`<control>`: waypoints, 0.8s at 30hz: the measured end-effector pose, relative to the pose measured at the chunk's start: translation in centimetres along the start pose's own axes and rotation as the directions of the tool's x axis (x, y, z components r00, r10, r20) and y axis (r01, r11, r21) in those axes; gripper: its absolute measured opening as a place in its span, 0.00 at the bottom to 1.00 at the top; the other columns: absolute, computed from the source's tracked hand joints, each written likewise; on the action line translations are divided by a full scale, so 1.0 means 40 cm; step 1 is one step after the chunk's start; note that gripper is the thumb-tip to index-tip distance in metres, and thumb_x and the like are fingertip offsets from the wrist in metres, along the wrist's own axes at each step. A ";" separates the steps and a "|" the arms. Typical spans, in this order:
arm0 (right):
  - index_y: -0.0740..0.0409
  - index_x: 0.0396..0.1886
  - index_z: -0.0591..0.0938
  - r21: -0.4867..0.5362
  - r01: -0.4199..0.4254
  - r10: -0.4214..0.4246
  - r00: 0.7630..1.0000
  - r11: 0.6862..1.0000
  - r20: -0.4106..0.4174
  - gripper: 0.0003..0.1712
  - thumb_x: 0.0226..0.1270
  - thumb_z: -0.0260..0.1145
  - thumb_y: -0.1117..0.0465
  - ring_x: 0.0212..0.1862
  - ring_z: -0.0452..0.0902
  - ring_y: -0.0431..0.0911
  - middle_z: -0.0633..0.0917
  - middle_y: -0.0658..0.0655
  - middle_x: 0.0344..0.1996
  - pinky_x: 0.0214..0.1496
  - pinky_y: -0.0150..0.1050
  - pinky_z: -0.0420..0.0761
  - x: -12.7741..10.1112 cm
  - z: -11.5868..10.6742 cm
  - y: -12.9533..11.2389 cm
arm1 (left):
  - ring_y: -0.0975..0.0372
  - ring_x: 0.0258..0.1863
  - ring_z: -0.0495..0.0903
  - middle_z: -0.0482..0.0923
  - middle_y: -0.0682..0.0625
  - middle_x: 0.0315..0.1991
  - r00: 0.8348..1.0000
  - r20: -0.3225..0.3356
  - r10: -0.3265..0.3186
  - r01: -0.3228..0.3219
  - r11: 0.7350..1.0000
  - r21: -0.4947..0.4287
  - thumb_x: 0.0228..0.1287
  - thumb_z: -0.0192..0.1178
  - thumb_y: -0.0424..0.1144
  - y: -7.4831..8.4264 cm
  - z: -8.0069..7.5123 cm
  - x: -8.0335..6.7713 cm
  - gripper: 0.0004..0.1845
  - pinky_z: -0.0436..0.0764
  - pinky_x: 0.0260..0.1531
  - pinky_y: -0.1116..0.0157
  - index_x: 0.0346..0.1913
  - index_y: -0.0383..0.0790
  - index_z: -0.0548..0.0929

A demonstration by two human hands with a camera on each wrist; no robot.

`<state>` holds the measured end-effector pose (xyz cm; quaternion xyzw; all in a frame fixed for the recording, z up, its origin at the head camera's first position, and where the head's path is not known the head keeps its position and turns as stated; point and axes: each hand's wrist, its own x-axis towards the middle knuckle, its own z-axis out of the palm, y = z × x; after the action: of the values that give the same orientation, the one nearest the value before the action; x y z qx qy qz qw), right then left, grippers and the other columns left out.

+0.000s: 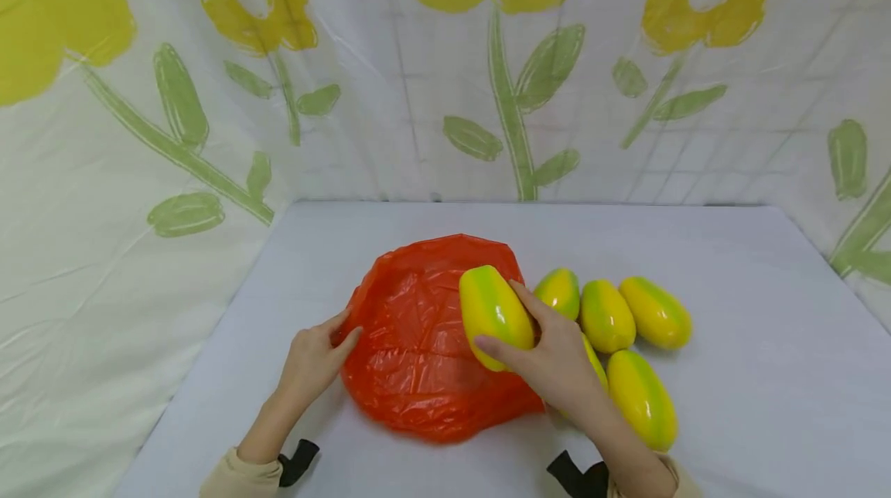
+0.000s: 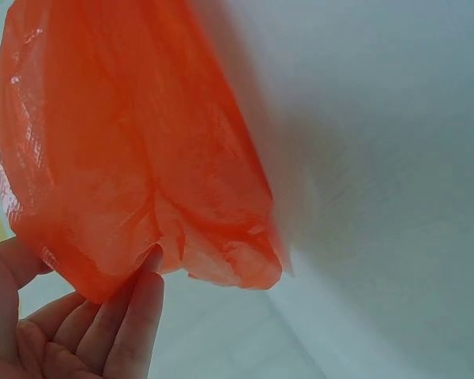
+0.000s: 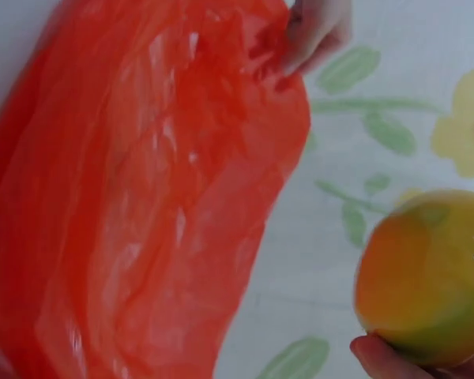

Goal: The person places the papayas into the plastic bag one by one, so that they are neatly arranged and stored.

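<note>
A red plastic bag (image 1: 411,328) lies spread with its mouth open on the white table. My left hand (image 1: 309,363) pinches the bag's left rim between thumb and fingers; the left wrist view shows the fingertips (image 2: 152,260) at the thin film. In my right hand (image 1: 560,355) is a glossy yellow papaya (image 1: 490,308) with green stripes, gripped from its right side. It is held over the right part of the bag's mouth. From the right wrist, the papaya (image 3: 426,276) appears beside the bag's outer wall (image 3: 142,205).
Several more papayas lie to the right of the bag, one (image 1: 643,401) near my right forearm and another (image 1: 656,312) farthest right. One is partly hidden behind my right hand. A flower-printed curtain (image 1: 390,119) hangs behind the white table (image 1: 759,374).
</note>
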<state>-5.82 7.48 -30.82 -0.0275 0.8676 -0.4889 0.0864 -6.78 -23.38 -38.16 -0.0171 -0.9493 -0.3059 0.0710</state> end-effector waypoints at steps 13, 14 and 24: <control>0.55 0.72 0.67 0.226 -0.021 0.010 0.999 0.974 0.049 0.45 0.58 0.71 0.43 0.49 0.75 0.51 0.78 0.58 0.56 0.48 0.47 0.81 0.087 0.129 -0.027 | 0.66 0.11 0.55 0.59 0.56 0.12 0.999 -0.025 0.033 -0.033 0.999 0.014 0.63 0.63 0.33 0.009 0.003 0.003 0.23 0.57 0.14 0.71 0.58 0.24 0.77; 0.56 0.71 0.67 0.258 -0.036 0.020 0.998 0.965 0.064 0.44 0.59 0.70 0.44 0.50 0.75 0.52 0.78 0.58 0.57 0.50 0.47 0.81 0.094 0.141 -0.027 | 0.66 0.11 0.55 0.59 0.56 0.11 0.999 -0.021 0.027 -0.027 1.000 0.015 0.63 0.63 0.33 0.009 0.003 0.003 0.23 0.57 0.14 0.71 0.58 0.24 0.77; 0.61 0.65 0.73 0.441 -0.123 0.061 0.987 0.889 0.151 0.37 0.61 0.69 0.46 0.46 0.77 0.49 0.81 0.58 0.47 0.50 0.44 0.80 0.147 0.226 -0.039 | 0.64 0.13 0.58 0.64 0.53 0.13 0.999 -0.029 0.034 -0.033 0.999 0.030 0.61 0.65 0.33 0.008 0.011 -0.001 0.24 0.58 0.15 0.70 0.57 0.23 0.77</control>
<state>-10.07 -1.73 -34.79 0.0017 0.7239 -0.6684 0.1711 -6.78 -22.87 -38.34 -0.0275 -0.9522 -0.2906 0.0902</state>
